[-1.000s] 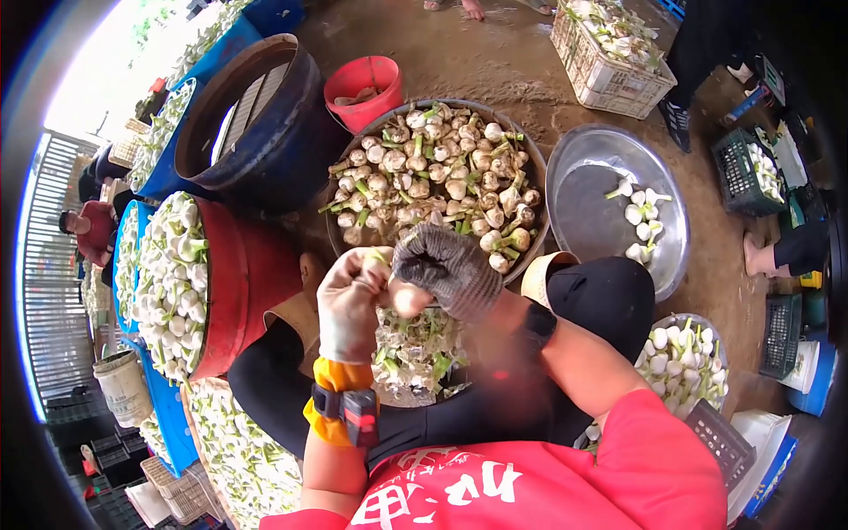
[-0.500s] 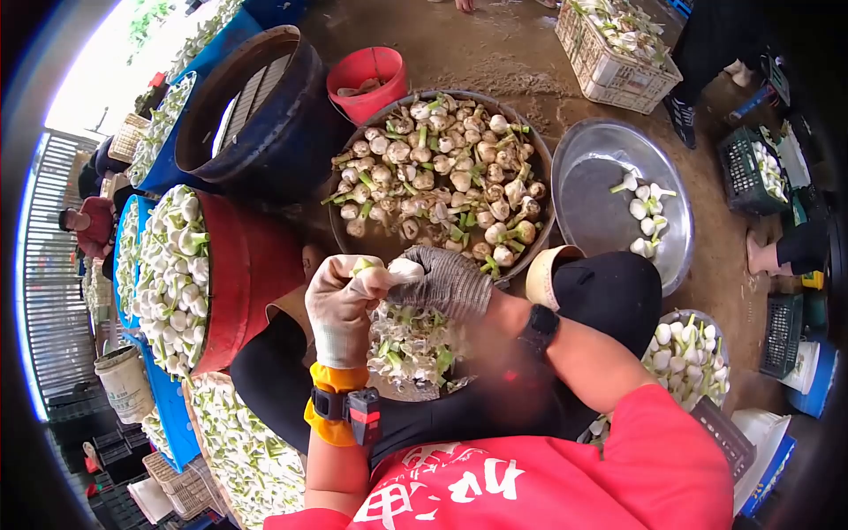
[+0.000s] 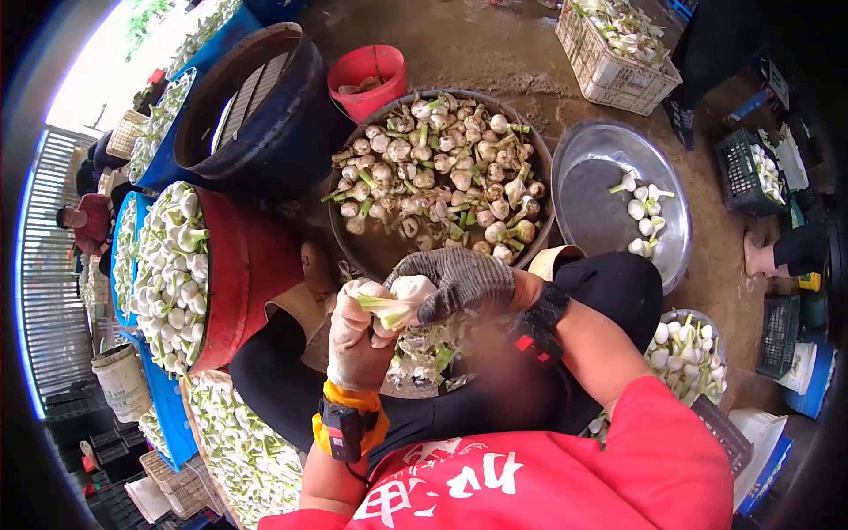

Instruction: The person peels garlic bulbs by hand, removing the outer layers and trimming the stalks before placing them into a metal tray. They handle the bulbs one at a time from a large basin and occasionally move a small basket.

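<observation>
I see the garlic bulb (image 3: 412, 290) has just come into fuller view, centre frame, so its skin looks easier to reach. My left hand (image 3: 358, 346) grasps its stem end; my right hand's (image 3: 466, 281) fingers grip its round side, just below the garlic basin (image 3: 338, 228).

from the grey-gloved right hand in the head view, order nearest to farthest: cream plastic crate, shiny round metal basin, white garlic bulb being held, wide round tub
1. White garlic bulb, at the right hand, held with the left hand too
2. Wide round tub, just beyond both hands
3. Shiny round metal basin, ahead to the right
4. Cream plastic crate, far ahead, right
</observation>
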Tool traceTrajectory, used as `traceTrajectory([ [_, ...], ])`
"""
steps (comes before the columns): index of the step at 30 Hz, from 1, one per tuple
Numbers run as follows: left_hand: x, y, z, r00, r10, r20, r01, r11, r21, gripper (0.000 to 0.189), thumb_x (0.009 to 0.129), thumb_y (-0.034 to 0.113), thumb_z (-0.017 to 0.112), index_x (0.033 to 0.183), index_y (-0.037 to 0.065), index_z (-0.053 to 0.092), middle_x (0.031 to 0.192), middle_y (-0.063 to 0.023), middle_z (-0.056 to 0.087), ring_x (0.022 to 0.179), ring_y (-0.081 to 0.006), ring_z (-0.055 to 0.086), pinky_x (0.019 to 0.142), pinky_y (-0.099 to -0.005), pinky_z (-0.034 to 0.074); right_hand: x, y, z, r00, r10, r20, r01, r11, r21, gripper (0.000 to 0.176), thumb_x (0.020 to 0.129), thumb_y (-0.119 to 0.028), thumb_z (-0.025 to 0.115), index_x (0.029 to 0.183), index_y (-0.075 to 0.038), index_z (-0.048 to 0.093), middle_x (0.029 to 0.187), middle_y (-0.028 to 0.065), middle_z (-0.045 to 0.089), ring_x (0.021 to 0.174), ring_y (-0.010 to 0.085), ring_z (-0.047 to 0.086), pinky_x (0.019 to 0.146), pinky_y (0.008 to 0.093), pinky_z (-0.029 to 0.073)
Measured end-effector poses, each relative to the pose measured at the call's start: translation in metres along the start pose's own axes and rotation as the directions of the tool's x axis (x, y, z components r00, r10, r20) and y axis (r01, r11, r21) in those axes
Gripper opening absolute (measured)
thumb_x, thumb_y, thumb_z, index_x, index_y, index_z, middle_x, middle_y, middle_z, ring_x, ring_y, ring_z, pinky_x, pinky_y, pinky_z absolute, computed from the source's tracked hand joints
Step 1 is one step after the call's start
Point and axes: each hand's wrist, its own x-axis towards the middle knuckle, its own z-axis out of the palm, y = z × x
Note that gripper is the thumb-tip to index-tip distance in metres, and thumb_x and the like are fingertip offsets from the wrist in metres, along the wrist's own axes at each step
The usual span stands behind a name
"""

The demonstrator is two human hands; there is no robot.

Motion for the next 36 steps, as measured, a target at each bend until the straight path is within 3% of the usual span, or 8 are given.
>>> traceTrajectory([
  [4,-0.005,0.006,-0.011,0.968,-0.148,0.201,0.243,0.744,-0.623,0.014,0.096,0.014,0.056,0.089,0.002,0.057,0.076,-0.0022,0.054,0.066,-0.0119,0.057,0.059,-0.0223,0.044,0.0,0.004,0.005,0.991,-0.112,0.07,0.105,0.99,0.094,0.049,0.077,-0.024,0.082,0.117,-0.004,0.063,0.11,0.0051,0.067,0.103,0.0113,0.059,0.089,0.0303,0.048],
  [7,-0.001,0.022,-0.024,0.993,-0.102,-0.059,0.111,0.975,0.19,0.034,0.099,0.031,0.057,0.096,-0.002,0.063,0.08,-0.0054,0.064,0.067,-0.011,0.058,0.061,-0.024,0.047,-0.002,-0.002,0.004,0.987,-0.152,-0.046,0.126,0.928,-0.349,0.046,0.072,-0.027,0.08,0.11,-0.006,0.066,0.101,0.009,0.067,0.095,0.0213,0.063,0.086,0.0352,0.049],
  [12,0.01,0.042,-0.021,0.978,-0.115,0.176,-0.094,0.512,0.854,0.027,0.089,0.029,0.071,0.091,0.002,0.07,0.075,-0.0054,0.066,0.069,-0.014,0.061,0.064,-0.0286,0.049,-0.003,0.001,0.004,0.951,-0.291,-0.1,0.14,0.699,-0.702,0.046,0.071,-0.035,0.08,0.106,-0.008,0.068,0.092,0.0122,0.065,0.091,0.0315,0.062,0.082,0.0395,0.049],
  [16,0.013,0.026,-0.016,0.93,-0.31,0.195,0.041,0.617,0.786,0.024,0.089,0.027,0.071,0.089,0.003,0.07,0.074,-0.0051,0.065,0.069,-0.015,0.059,0.064,-0.0281,0.047,-0.005,-0.004,-0.004,0.987,-0.157,0.019,0.117,0.646,-0.755,0.043,0.073,-0.036,0.078,0.105,-0.009,0.069,0.091,0.0121,0.066,0.09,0.0321,0.061,0.082,0.041,0.048],
  [26,-0.013,0.046,0.001,0.82,-0.561,0.113,0.544,0.826,0.146,0.028,0.094,0.027,0.064,0.087,0.0,0.062,0.069,-0.0023,0.058,0.055,-0.0083,0.05,0.049,-0.0221,0.036,-0.015,-0.012,-0.01,0.99,0.073,0.118,-0.049,0.979,-0.197,0.043,0.077,-0.024,0.08,0.114,-0.005,0.068,0.103,0.0069,0.069,0.096,0.0171,0.065,0.084,0.0323,0.05],
  [30,-0.022,0.027,0.008,0.954,-0.253,0.162,0.285,0.932,-0.223,0.019,0.094,0.018,0.059,0.088,0.0,0.057,0.07,-0.0028,0.056,0.056,-0.0082,0.047,0.052,-0.0211,0.036,-0.004,-0.002,0.007,0.996,-0.083,0.014,0.077,0.966,0.245,0.053,0.08,-0.017,0.077,0.129,-0.005,0.059,0.113,0.0063,0.068,0.105,0.0122,0.061,0.091,0.031,0.049],
  [33,-0.017,0.018,0.006,0.972,-0.227,-0.065,0.226,0.974,-0.023,0.02,0.098,0.02,0.054,0.091,0.002,0.058,0.075,-0.0043,0.06,0.061,-0.0086,0.051,0.057,-0.0221,0.041,0.004,-0.003,0.004,0.955,-0.288,-0.069,0.245,0.901,-0.359,0.067,0.083,-0.03,0.076,0.137,-0.001,0.048,0.117,0.0098,0.065,0.106,0.016,0.06,0.094,0.0318,0.047],
  [36,-0.018,0.015,0.018,0.97,-0.225,-0.096,0.243,0.843,0.48,0.026,0.097,0.023,0.058,0.081,0.003,0.064,0.073,-0.0013,0.064,0.062,-0.0091,0.054,0.059,-0.0235,0.043,0.002,0.03,0.02,0.942,-0.122,-0.313,0.141,0.989,0.04,0.034,0.099,-0.03,0.053,0.114,-0.002,0.062,0.101,0.0111,0.067,0.093,0.0186,0.062,0.086,0.0327,0.05],
])
